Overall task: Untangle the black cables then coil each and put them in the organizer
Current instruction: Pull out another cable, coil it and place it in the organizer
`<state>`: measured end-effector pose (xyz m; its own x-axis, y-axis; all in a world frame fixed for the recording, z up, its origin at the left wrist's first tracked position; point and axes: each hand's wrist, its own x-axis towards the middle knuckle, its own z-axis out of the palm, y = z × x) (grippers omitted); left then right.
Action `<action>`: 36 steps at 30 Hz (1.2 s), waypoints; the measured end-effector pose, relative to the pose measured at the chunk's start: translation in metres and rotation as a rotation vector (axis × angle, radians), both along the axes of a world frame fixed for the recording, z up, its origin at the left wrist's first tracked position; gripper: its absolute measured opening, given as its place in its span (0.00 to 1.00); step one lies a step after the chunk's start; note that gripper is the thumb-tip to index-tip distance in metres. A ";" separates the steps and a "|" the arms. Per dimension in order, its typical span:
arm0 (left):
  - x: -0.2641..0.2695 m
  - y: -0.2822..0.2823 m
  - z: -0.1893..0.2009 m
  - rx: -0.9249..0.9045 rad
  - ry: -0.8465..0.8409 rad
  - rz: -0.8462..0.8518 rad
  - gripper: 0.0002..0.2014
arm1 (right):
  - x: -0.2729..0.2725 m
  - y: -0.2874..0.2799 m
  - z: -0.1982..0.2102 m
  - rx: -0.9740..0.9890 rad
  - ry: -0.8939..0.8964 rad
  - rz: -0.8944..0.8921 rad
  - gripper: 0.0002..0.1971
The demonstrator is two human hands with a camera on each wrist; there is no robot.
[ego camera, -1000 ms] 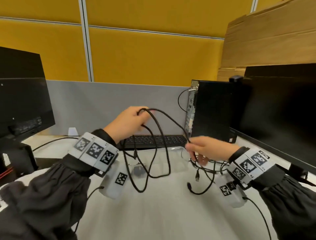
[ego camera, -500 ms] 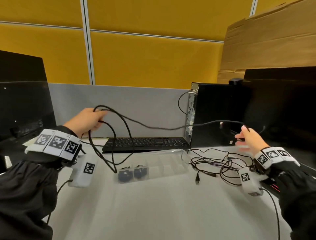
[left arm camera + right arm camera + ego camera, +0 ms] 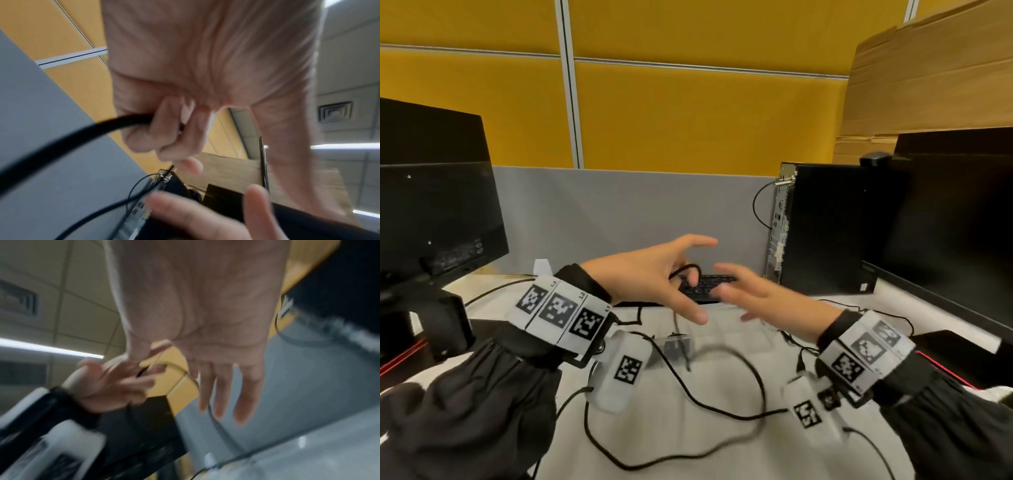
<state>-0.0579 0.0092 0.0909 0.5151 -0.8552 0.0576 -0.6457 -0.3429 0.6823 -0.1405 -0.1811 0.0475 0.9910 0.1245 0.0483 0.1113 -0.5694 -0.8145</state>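
Note:
My left hand (image 3: 674, 281) is raised over the middle of the desk. Its lower fingers curl round a loop of black cable (image 3: 690, 269), while thumb and forefinger stick out. The left wrist view shows the same grip (image 3: 164, 129) on the thick black cable (image 3: 82, 133). From there the cable hangs slack and loops across the white table (image 3: 688, 445). My right hand (image 3: 753, 294) is blurred, close beside the left, fingers spread and holding nothing (image 3: 218, 386). The clear organizer (image 3: 678, 346) is mostly hidden behind my hands. More tangled cables (image 3: 794, 346) lie behind my right wrist.
A black keyboard (image 3: 705, 287) lies behind my hands, against the grey partition. A PC tower (image 3: 825, 226) and a monitor (image 3: 955, 222) stand at the right; another monitor (image 3: 431, 205) stands at the left.
My right hand let go of the cable end it held far right and swung back beside the left. The left hand moved to the middle. The stretched cable dropped slack onto the table.

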 end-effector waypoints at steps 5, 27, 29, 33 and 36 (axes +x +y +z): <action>0.008 0.005 0.002 -0.356 -0.004 0.183 0.17 | -0.008 0.023 -0.025 0.281 0.255 0.297 0.34; 0.049 0.043 -0.021 -0.168 -0.291 0.347 0.12 | 0.035 -0.102 0.026 0.075 -0.466 -0.576 0.13; 0.053 0.043 -0.025 -0.140 -0.300 0.354 0.15 | 0.039 -0.122 0.026 -0.261 -0.582 -0.713 0.12; 0.052 0.034 -0.032 -0.168 -0.157 0.395 0.17 | 0.024 -0.114 0.021 -0.489 0.054 -0.637 0.21; 0.044 0.019 -0.033 -0.261 0.012 0.364 0.16 | 0.015 -0.073 0.023 -0.469 0.042 -0.495 0.29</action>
